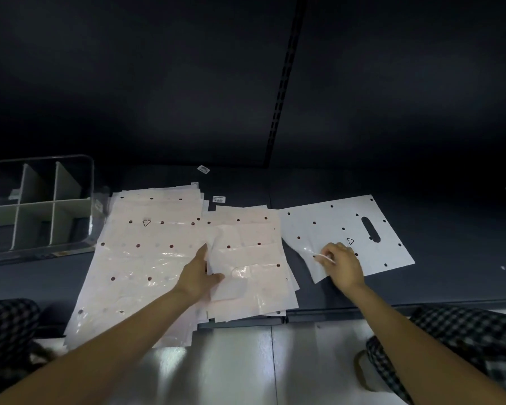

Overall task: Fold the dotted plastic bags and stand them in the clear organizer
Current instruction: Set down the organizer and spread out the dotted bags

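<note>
A single white dotted bag (345, 229) with a handle slot lies flat on the dark shelf at the right. My right hand (341, 263) pinches a lifted fold near its lower left corner. A large pile of dotted bags (146, 258) lies to the left, with a smaller pile (251, 276) overlapping its right side. My left hand (200, 274) grips the left edge of the smaller pile's top bag, thumb on top. The clear organizer (79, 182), with grey dividers, stands at the far left; no bags show in its compartments.
The dark shelf surface (450, 244) extends right of the single bag. Two small white labels (219, 199) lie behind the piles. The shelf's front edge runs below the bags, with a shiny floor (246, 361) beneath. Checked cloth shows at both lower corners.
</note>
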A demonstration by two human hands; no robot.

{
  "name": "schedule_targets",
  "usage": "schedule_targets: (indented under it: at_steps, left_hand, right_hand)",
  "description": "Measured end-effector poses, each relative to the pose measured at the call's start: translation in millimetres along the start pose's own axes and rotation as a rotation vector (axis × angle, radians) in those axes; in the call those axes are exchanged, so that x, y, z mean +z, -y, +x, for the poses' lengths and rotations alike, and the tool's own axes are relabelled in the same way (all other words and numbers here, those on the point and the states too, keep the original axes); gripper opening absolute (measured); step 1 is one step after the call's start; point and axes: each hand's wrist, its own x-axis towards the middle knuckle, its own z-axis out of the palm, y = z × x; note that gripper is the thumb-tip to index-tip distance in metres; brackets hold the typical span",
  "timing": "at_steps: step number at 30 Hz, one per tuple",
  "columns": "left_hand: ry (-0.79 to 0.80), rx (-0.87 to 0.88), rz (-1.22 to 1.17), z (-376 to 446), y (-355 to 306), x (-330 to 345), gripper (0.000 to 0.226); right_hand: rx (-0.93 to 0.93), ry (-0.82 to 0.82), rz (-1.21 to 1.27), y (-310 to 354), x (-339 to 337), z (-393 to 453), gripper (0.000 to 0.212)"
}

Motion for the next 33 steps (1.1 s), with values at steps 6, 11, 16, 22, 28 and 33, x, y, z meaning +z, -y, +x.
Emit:
schedule_targets:
  at_steps: [6, 11, 16, 22, 28, 33]
  left_hand:
    - [-0.155, 0.022, -0.141, -10, -15, -15, 0.073]
    - [-0.06, 0.145, -0.431, -38, -12, -34, 0.064]
    - [0.171, 0.211, -0.553, -56, 0, -62, 0.051]
    - [-0.261, -0.108, -0.734, -49, 44, -104, 0.033]
    - [-0.084, -0.4, -0.863, -53, 78, -122, 0.026]
    - [-0.312, -0.291, -0.59, -47, 89, -113, 0.038]
  right_hand:
    - [0.28, -0.237, 0.321, 54, -23, 10, 0.021]
    - [0.288, -0.151, 0.774, 171, -32, 12, 0.017]
    - [0.362, 0.359, 1.258, 274, 8, -27, 0.022]
    - [0.137, 0.467, 1.097, 297, 54, -44, 0.007]
    - [-0.217, 0.132, 0.311, 232, 83, -65, 0.025]
    - [-0.04, -0.014, -0.022, 181, 89, -75, 0.049]
